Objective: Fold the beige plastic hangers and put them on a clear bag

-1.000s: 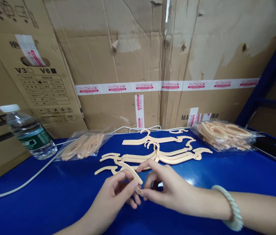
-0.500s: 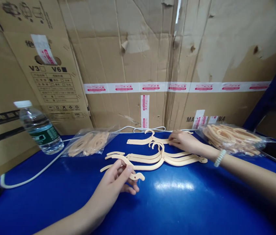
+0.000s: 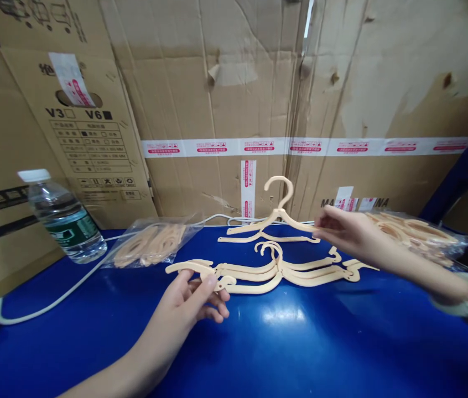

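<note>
My left hand pinches a short curved beige piece of a plastic hanger, which has a small hole near its hooked end. At the right, my right hand grips one end of a beige plastic hanger, its hook pointing up, raised off the table. Just below it another hanger lies flat. Closer to me, a few overlapping hangers rest on the table with their hooks together. Part of this pile is behind my left fingers.
Clear bags of beige hanger parts lie at the left and right on the blue table. A water bottle leans by a carton, with a white cable nearby. Cardboard walls the back.
My right hand has lifted a hanger from the back of the table and moved right and nearer. My left hand has shifted slightly left, still holding the short piece.
</note>
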Available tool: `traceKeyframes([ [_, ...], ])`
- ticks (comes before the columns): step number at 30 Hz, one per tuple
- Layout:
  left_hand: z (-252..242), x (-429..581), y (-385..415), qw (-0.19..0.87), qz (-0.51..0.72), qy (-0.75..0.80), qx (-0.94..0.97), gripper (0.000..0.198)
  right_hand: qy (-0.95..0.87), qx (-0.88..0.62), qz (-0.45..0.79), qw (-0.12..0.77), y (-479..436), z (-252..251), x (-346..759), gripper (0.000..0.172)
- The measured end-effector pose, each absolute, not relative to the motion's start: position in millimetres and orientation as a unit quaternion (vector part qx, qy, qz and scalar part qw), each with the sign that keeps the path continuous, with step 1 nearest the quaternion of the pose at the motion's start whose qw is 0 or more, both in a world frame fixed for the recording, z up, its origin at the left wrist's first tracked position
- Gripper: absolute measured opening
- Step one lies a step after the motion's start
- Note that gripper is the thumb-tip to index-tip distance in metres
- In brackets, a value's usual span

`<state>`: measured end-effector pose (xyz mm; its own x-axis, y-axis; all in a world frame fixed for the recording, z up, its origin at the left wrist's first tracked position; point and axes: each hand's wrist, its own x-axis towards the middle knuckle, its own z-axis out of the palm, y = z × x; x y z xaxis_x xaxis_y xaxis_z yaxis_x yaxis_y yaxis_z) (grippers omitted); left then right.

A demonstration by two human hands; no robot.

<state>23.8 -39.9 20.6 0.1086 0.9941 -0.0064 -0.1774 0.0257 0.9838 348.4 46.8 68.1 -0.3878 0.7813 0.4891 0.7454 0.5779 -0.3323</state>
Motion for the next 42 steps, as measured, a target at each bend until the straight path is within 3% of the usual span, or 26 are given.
traceKeyframes([
  [3,27.1,25.2,-40.1,0.563,0.517,0.438,0.474,0.038,-0.824,-0.453,0.064,0.334,16.2,53.5,354.6,0.024],
  [11,28.8,23.5,-39.2,0.577,0.505,0.440,0.468,0.033,-0.842,-0.411,0.098,0.336,-8.3,35.9,358.2,0.012],
  [17,26.9,19.7,-38.6,0.642,0.488,0.392,0.442,0.025,-0.851,-0.414,0.092,0.310,-3.4,28.4,369.2,0.007],
  [27,26.3,17.2,-41.5,0.759,0.456,0.286,0.367,0.014,-0.854,-0.420,0.030,0.306,-8.1,22.5,378.6,0.016],
  [42,25.6,17.9,-43.6,0.734,0.480,0.328,0.352,0.012,-0.847,-0.418,-0.049,0.324,-8.9,10.0,378.4,0.022],
])
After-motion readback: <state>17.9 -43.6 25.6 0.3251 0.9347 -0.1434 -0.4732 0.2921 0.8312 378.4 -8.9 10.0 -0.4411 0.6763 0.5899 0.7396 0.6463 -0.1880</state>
